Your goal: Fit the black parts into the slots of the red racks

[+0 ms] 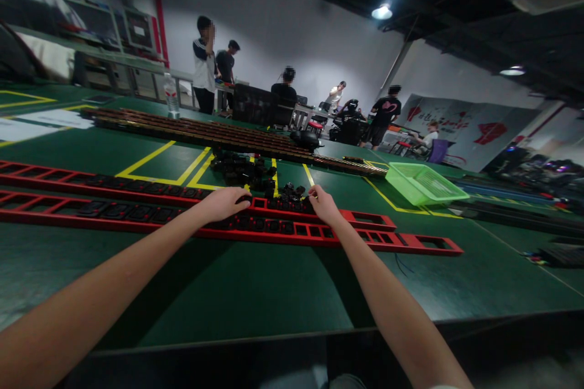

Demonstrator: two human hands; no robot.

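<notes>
Two long red strips point(429, 246) with rectangular cutouts lie side by side across the green table. Many cutouts in the near strip hold black socket modules point(159, 214); others are bare. My left hand point(223, 203) is over the far strip, fingers curled down at a dark piece by its tips. My right hand point(323, 205) is farther right on the same strip, thumb and fingers closed together beside black modules. What either hand grips is too small and dark to make out. Just beyond the strips lie two heaps of loose black parts point(244, 170), point(292, 192).
Behind the heaps runs a bundle of long dark rails point(205, 132). A light green plastic basket point(422, 185) sits tilted at the right. A water bottle point(171, 96) stands at the back left. A thin dark wire point(403, 264) lies near the strip's right end. Several people are in the background.
</notes>
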